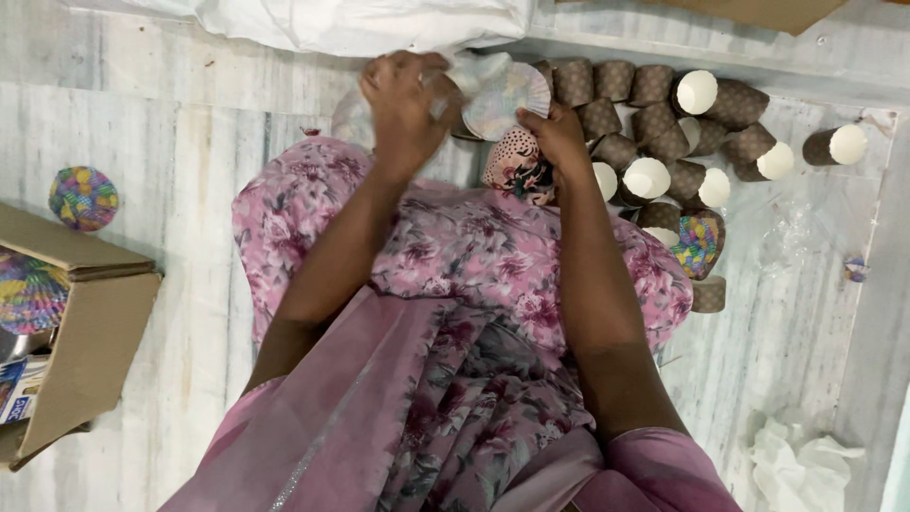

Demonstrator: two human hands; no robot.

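Observation:
My left hand (403, 104) is closed on crumpled clear plastic wrap (353, 118) held above my lap. My right hand (559, 133) grips the edge of a small stack of scalloped paper plates (507, 100) with a pastel pattern, and the wrap seems to cover part of the stack. Just below that hand a pink dotted piece with a dark print (517, 163) shows; whether the hand holds it I cannot tell. Both forearms reach forward over my pink flowered clothing (455, 256).
Several stacks of brown paper cups (654, 128) lie on the marble floor to the right, one apart (834, 145). A colourful plate pack (700, 245) lies among them. A cardboard box (90, 322) with plates stands at the left, a round colourful pack (83, 197) beside it. White bag (360, 24) ahead, crumpled plastic (801, 465) lower right.

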